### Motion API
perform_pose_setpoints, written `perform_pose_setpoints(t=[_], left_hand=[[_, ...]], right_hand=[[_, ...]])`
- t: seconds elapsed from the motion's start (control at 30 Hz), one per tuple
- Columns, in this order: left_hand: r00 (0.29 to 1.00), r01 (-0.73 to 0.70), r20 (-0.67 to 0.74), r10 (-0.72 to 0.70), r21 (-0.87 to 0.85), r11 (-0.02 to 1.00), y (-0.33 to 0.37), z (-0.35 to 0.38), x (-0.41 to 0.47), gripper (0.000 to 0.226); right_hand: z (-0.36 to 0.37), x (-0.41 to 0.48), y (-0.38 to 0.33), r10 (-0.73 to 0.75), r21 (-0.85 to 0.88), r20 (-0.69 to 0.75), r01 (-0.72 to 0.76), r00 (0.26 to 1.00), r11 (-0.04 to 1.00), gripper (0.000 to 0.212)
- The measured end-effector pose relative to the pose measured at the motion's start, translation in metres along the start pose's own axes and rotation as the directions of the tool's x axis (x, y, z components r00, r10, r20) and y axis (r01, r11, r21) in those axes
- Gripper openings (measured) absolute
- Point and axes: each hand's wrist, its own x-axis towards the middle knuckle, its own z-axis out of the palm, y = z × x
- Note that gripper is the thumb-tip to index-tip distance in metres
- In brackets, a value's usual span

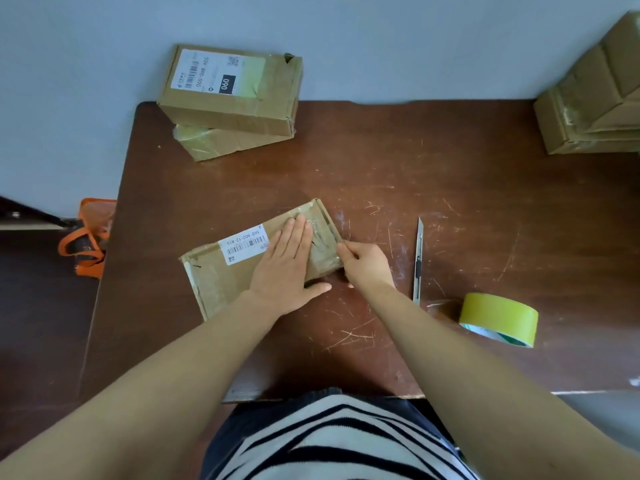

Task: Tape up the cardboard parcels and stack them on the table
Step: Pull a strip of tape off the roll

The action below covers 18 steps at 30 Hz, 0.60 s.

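Note:
A flat cardboard parcel (221,275) with a white barcode label lies in the middle of the brown table (450,188). My left hand (287,268) presses flat on its top, fingers straight. My right hand (363,261) sits at the parcel's right end, fingers curled against the taped edge; whether it pinches the tape I cannot tell. A roll of yellow-green tape (498,318) lies on the table to the right. A utility knife (418,261) lies between the roll and my right hand.
Two parcels are stacked at the table's back left corner (232,95). More cardboard boxes are piled at the back right (595,98). An orange bag (88,237) sits on the floor left of the table. A grey wall runs behind.

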Motion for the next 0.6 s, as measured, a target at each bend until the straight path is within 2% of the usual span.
perform_pose_setpoints(t=[0.07,0.13,0.17,0.23,0.27,0.37,0.47,0.6], left_hand=[[0.999,0.004,-0.045,-0.002,0.033,0.999,0.006,-0.002,-0.002,0.096],[0.984,-0.016,-0.174,0.033,0.102,0.995,0.015,0.001,-0.006,0.082],[0.98,-0.041,-0.191,0.06,0.102,0.994,0.019,0.005,-0.007,0.073],[0.991,-0.075,-0.108,0.079,0.038,0.996,0.024,0.008,-0.008,0.064],[0.993,-0.095,-0.066,0.096,0.024,0.995,0.023,0.008,-0.007,0.063],[0.98,-0.108,-0.16,0.121,0.086,0.99,0.018,0.005,-0.014,0.065],[0.991,0.003,-0.136,-0.007,-0.028,1.0,0.017,0.008,-0.02,0.068],[0.993,-0.017,-0.116,-0.002,-0.158,0.987,0.011,-0.004,-0.019,0.071]], right_hand=[[-0.001,-0.001,0.0,0.012,0.002,0.002,-0.012,1.0,1.0,0.028],[-0.001,0.0,-0.001,0.025,0.001,0.005,-0.025,1.0,1.0,0.03],[-0.001,0.0,-0.002,0.027,-0.008,0.005,-0.027,1.0,1.0,0.031],[0.001,0.001,-0.002,0.017,-0.042,-0.004,-0.017,1.0,0.999,0.031],[0.001,0.0,-0.002,0.011,-0.057,-0.008,-0.011,1.0,0.998,0.03],[0.0,-0.001,-0.001,-0.001,-0.053,-0.008,0.001,1.0,0.999,0.028],[-0.002,0.001,-0.002,-0.009,-0.073,0.002,0.009,1.0,0.997,0.029],[0.001,0.007,-0.009,-0.019,-0.189,-0.041,0.011,0.999,0.982,0.032]])
